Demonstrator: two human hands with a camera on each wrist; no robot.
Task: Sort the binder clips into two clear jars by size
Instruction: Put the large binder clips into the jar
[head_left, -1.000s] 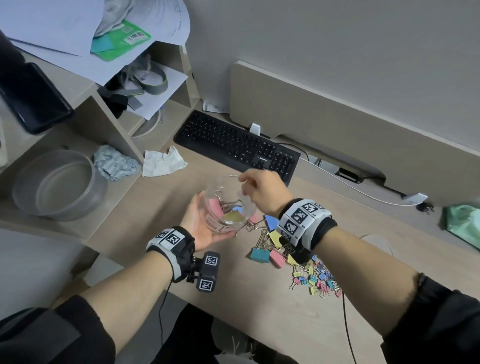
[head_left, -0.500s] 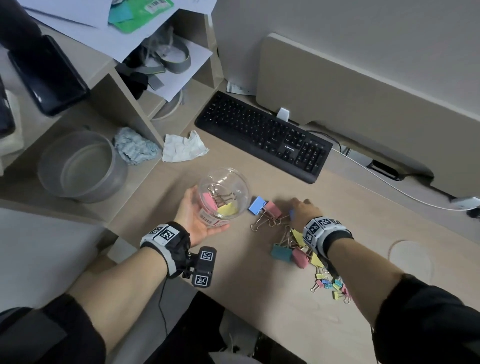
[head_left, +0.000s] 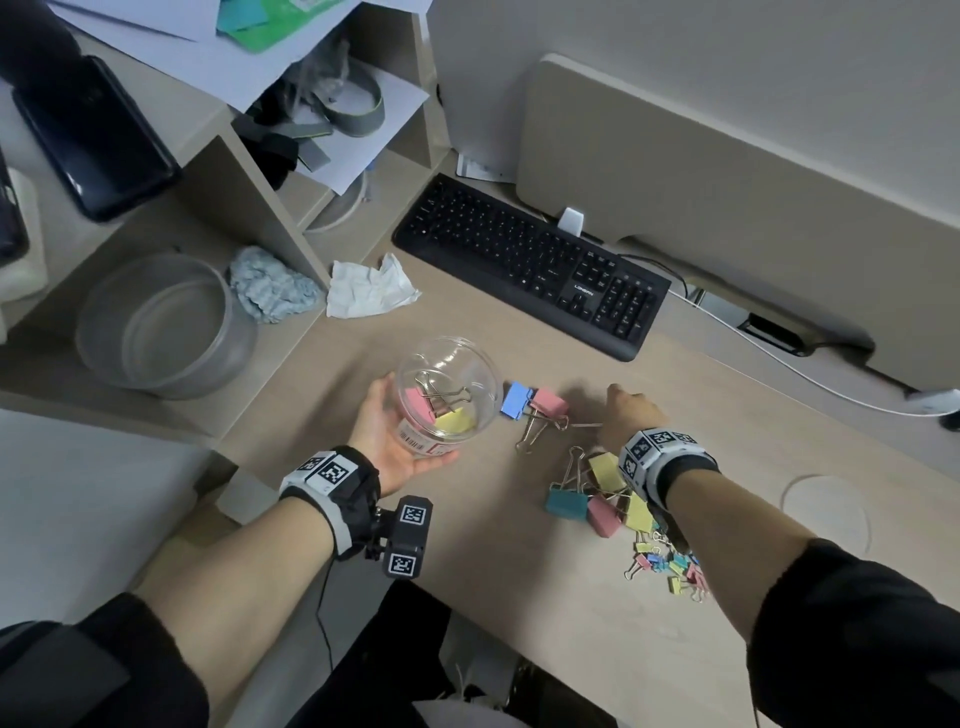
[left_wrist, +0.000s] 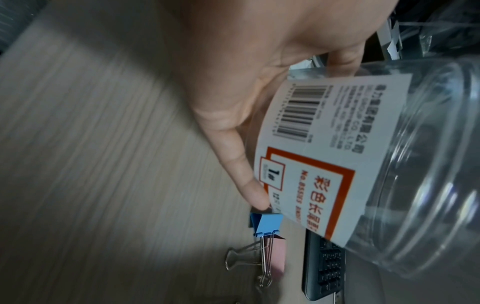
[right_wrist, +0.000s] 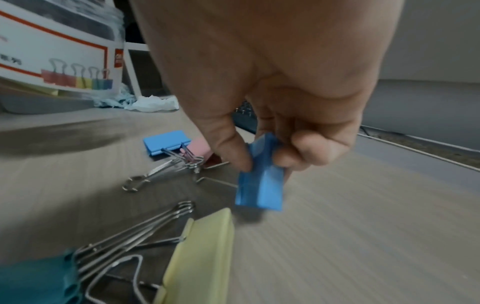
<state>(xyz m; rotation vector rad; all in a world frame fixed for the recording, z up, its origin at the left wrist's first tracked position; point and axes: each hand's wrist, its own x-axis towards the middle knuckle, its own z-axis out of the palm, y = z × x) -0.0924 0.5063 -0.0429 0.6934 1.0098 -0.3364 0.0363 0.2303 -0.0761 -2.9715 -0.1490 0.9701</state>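
Observation:
My left hand (head_left: 387, 434) holds a clear plastic jar (head_left: 447, 395) with a white label (left_wrist: 317, 156), tilted over the desk's left part. Inside lie a pink and a yellow large binder clip (head_left: 456, 420). My right hand (head_left: 631, 413) is low over the desk and pinches a large blue binder clip (right_wrist: 261, 182) between thumb and fingers. Another blue clip (head_left: 515, 400) and a pink clip (head_left: 549, 402) lie between jar and right hand. More large clips (head_left: 605, 493) and a heap of small clips (head_left: 670, 564) lie under my right wrist.
A black keyboard (head_left: 530, 262) lies behind the clips. A grey bowl (head_left: 166, 325), crumpled tissues (head_left: 369, 288) and a shelf unit with papers stand at the left. A white cable (head_left: 810, 371) runs at the back right. The desk's front edge is near my arms.
My right hand left the jar's mouth, dropped right to the desk and took hold of a blue clip. The jar stays in my left hand.

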